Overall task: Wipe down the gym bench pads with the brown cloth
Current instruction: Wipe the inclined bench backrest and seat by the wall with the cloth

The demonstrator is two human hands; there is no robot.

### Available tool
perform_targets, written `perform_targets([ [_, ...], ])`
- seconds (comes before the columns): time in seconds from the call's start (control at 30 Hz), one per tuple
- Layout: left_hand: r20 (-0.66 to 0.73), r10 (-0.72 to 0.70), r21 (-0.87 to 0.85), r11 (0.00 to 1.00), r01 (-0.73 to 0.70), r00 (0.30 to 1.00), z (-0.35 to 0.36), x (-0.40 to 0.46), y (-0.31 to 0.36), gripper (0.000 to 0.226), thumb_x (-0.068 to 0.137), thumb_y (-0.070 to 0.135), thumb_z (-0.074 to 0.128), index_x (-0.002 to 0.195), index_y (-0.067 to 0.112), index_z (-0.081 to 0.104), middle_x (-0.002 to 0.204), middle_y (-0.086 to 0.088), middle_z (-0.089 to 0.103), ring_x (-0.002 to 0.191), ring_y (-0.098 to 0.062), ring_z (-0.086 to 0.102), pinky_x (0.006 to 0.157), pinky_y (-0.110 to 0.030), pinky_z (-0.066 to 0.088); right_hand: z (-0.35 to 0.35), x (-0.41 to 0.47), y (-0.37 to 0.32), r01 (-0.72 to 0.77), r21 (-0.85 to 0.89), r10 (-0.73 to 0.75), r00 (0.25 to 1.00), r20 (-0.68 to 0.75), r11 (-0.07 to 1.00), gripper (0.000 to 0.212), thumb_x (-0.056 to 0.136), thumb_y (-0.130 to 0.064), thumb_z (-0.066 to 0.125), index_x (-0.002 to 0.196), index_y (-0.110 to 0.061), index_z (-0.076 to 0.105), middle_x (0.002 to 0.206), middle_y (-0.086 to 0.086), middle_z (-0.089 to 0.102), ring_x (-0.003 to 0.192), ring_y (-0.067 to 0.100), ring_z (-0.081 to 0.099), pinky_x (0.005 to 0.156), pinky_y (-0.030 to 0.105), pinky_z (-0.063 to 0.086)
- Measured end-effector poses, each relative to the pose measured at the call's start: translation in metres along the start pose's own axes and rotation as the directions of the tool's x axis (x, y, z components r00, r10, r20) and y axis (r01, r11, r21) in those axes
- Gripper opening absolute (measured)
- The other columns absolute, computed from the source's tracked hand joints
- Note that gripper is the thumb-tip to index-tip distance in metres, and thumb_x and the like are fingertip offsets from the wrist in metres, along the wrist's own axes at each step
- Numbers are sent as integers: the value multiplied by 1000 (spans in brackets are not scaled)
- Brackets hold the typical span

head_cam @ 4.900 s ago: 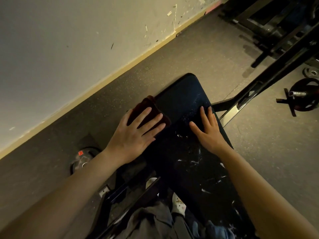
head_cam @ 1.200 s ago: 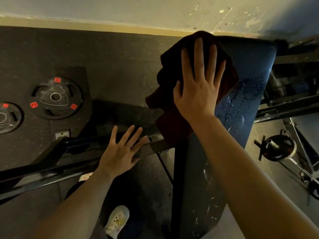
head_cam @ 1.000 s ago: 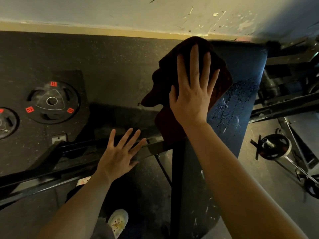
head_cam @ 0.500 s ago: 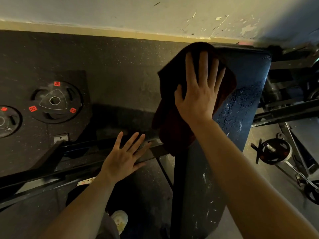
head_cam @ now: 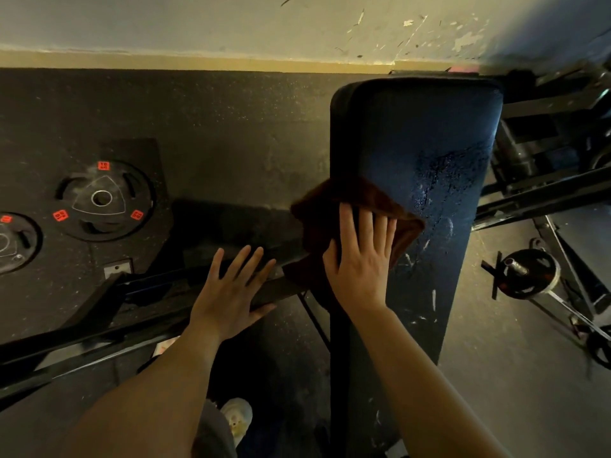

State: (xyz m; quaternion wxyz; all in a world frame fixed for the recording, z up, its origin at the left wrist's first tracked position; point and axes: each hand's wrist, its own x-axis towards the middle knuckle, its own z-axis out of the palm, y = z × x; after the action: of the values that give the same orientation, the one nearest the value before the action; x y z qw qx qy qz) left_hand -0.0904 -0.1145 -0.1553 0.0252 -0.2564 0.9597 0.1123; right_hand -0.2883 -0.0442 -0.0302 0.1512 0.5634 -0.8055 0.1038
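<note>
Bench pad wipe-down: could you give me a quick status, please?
Right hand flat, pressing brown cloth on bench pad, left edge. Left hand open, resting on frame bar. Wet streak right of cloth. Nothing in the way.

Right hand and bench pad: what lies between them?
The brown cloth. In the head view the right hand presses flat on it, over the left part of the bench pad; its near corner hangs off the pad's edge.
</note>
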Motion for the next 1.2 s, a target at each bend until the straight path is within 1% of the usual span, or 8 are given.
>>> perform_targets([
  [0.1, 43, -13, -8, 1000, 13, 999, 0, 0, 1, 80, 90, 71, 26, 151, 21, 38, 158, -12, 36, 145, -33, 33, 115, -63, 14, -6, 19, -2, 4, 29, -5, 999, 32, 1000, 68, 89, -30, 49, 151, -18, 24, 151, 12, 25, 141, 44, 26, 117, 56, 10],
  [0.2, 25, -7, -20, 1000, 7, 1000, 2, -1, 0, 79, 92, 71, 27, 152, 21, 36, 158, -12, 36, 145, -32, 34, 116, -62, 14, -16, 78, -4, 43, 28, -42, 999, -33, 999, 72, 83, -28, 58, 150, -18, 33, 151, 17, 34, 138, 47, 29, 114, 58, 14],
  [0.37, -5, -12, -17, 1000, 12, 1000, 3, -1, 1, 78, 92, 71, 26, 151, 20, 35, 156, -13, 39, 144, -33, 37, 116, -63, 18, -23, 150, -13, 26, -52, -32, 992, -124, 998, 60, 84, -25, 62, 142, -14, 52, 148, 16, 48, 136, 47, 40, 112, 63, 24],
  [0.6, -38, 11, 8, 1000, -10, 999, 4, -1, 0, 79, 91, 70, 26, 153, 21, 35, 159, -13, 33, 147, -33, 31, 117, -61, 9, -12, 109, -14, -6, -53, -3, 984, -177, 999, 67, 87, -21, 63, 149, -21, 40, 151, 22, 40, 137, 47, 35, 113, 65, 23],
  [0.73, -46, 14, 17, 1000, -13, 999, 3, 0, 0, 78, 91, 71, 26, 152, 23, 35, 160, -13, 32, 147, -32, 30, 116, -62, 11, -9, 71, -8, -5, -18, 3, 992, -125, 1000, 74, 86, -22, 63, 151, -22, 27, 153, 16, 28, 140, 41, 27, 117, 60, 20],
  [0.93, -61, 18, 24, 1000, -16, 998, 5, -3, 0, 75, 92, 69, 30, 150, 21, 40, 157, -14, 36, 146, -33, 32, 114, -63, 17, -28, 21, -5, -19, -66, 19, 1000, -3, 998, 83, 77, -27, 69, 149, -22, 29, 151, 8, 21, 130, 34, 29, 102, 59, 37],
  [1.07, -77, 16, 16, 1000, -15, 997, 2, -1, 1, 75, 92, 69, 29, 149, 21, 37, 155, -16, 39, 145, -33, 35, 118, -59, 8, -32, 33, -1, 28, -69, -32, 998, -57, 997, 75, 80, -25, 70, 147, -22, 36, 151, 7, 21, 136, 33, 27, 110, 56, 26],
  [1.2, -42, 1, 30, 1000, 0, 999, 1, -2, 1, 75, 93, 69, 27, 150, 21, 39, 155, -16, 40, 145, -33, 34, 118, -59, 1, -23, 46, -7, 70, 39, -68, 997, -35, 997, 64, 89, -17, 59, 150, -13, 41, 158, 10, 15, 147, 39, 13, 116, 66, 16],
])
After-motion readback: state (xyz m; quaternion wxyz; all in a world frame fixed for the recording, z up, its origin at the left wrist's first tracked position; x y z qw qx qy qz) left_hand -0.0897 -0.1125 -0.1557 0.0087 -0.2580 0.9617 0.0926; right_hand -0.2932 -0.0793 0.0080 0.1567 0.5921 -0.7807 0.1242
